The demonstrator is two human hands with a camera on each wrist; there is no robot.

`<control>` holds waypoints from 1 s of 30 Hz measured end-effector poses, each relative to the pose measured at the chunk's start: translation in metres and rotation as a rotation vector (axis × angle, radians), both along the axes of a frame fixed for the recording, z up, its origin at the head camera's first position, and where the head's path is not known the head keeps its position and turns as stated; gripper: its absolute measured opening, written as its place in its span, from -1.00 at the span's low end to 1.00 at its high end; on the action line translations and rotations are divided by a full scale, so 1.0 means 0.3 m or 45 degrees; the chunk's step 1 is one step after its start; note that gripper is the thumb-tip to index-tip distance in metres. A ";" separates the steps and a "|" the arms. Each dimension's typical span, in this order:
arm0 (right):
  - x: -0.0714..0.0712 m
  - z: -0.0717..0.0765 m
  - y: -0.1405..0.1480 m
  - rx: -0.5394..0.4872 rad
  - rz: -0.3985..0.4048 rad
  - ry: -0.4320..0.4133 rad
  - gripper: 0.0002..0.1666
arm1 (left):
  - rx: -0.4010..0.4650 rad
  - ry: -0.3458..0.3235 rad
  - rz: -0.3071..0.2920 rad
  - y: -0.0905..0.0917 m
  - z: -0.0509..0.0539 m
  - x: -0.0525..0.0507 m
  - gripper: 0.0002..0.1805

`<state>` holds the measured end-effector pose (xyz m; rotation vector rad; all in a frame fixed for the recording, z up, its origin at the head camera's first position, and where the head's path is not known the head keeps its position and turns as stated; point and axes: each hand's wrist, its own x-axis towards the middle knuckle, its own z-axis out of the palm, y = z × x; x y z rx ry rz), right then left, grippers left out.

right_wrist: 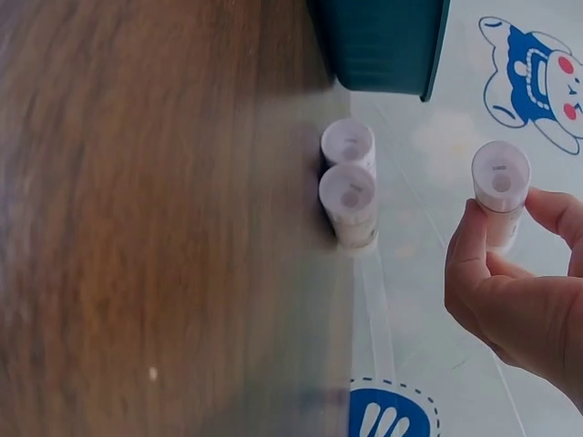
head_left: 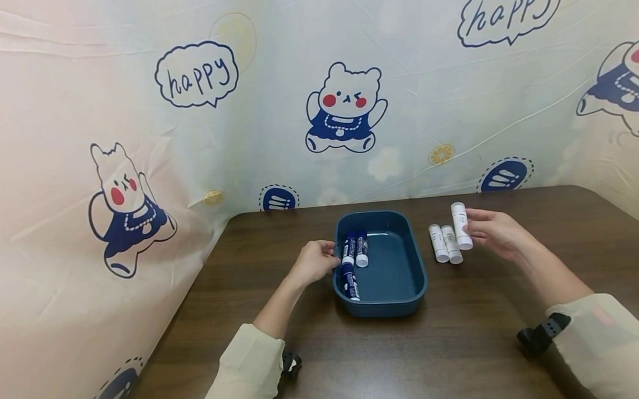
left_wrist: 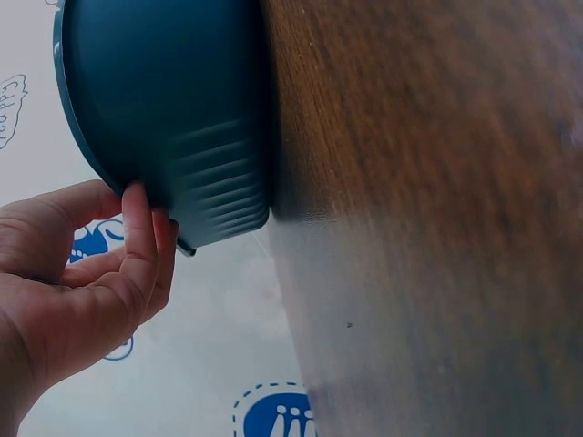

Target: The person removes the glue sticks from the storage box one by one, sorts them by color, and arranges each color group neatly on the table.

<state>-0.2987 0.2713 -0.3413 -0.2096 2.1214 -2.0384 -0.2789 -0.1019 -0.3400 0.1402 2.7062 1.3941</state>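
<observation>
Tubes (head_left: 362, 249) inside tray (head_left: 390, 282) — head view only.

It was a screened-off indoor spot, home or studio unclear, where a wood-grain table (head_left: 399, 361) stood before pale cloth (head_left: 281, 165) printed with cartoon bears (head_left: 343, 125) on the far and left sides.

Both hands (head_left: 314, 261) (head_left: 496, 232) in finger-and-thumb pinches; forearms (head_left: 274, 312) (head_left: 556, 274) well apart

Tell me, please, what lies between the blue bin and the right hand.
In the head view, two white tubes lie side by side on the table, then a third tube, pinched by the right hand.
</observation>
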 end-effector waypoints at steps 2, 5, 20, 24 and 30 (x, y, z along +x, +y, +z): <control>-0.003 -0.005 0.007 0.003 -0.006 -0.003 -0.17 | 0.000 0.001 0.002 0.001 0.000 0.000 -0.57; -0.007 -0.012 0.015 0.006 -0.010 -0.007 -0.16 | -0.003 -0.006 0.007 0.001 -0.001 0.000 -0.57; -0.025 -0.039 0.033 0.240 -0.040 -0.077 -0.19 | -0.013 0.012 -0.008 0.001 -0.002 0.000 -0.58; -0.031 -0.042 0.036 0.288 -0.044 -0.108 -0.18 | -0.009 0.015 -0.008 0.000 -0.002 -0.002 -0.58; -0.045 -0.054 0.038 0.370 -0.048 -0.140 -0.19 | -0.009 0.007 -0.003 0.000 -0.004 -0.002 -0.58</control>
